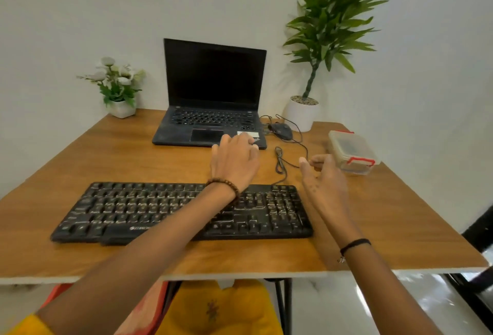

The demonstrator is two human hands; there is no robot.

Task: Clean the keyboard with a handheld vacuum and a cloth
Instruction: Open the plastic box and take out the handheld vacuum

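The keyboard (149, 209) is lying across the near part of the counter (133, 153), its keys looking speckled with grime. Both hands are hovering beyond it, holding nothing. The left hand (234, 160) is spreading its fingers just before the laptop (213, 94), and the right hand (324, 177) is loosely curling beside the lidded container (352, 152). No vacuum or cloth is showing. The left forearm is crossing low over the keys and may be pressing them. The loose cable (280, 164) between the hands could snag and drag the mouse (281, 130).
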